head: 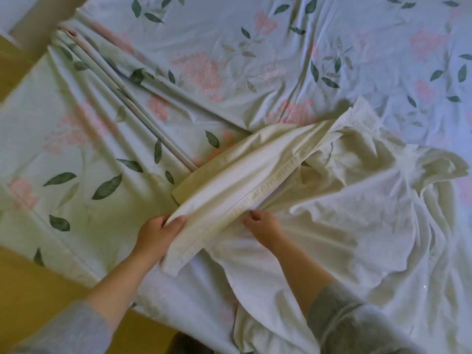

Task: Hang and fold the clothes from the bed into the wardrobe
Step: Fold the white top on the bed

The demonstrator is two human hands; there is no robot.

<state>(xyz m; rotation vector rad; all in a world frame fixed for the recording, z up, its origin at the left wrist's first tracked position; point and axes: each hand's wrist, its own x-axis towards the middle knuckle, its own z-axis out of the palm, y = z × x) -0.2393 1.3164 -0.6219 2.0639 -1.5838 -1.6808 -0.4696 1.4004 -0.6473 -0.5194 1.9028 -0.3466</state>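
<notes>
A white garment (332,200) lies spread and rumpled over the right half of the bed, on a floral sheet (204,47) printed with pink blossoms and green leaves. One part of it, a long folded band with a stitched hem (242,185), runs diagonally from the near left up toward the far right, and this long axis is what the coming fold turns on: its near end sits right at the left hand (158,232), while its far end vanishes into the crumpled mass well beyond either hand.

The left hand is closed around the band's near end, thumb on top and fingers tucked beneath the cloth. The right hand (263,224) is just beside the band's hemmed edge, fingers curled and pinching or pressing the thin fabric there (whether it truly has a grip, I cannot tell). Both sleeves are grey.

The cloth looks like light cotton, soft and limp, creased all over, with a frilled edge (362,111) at the far side. The band seems thicker, doubled over. The sheet itself is dragged into long pleats toward the far left corner. No wardrobe is in view
</notes>
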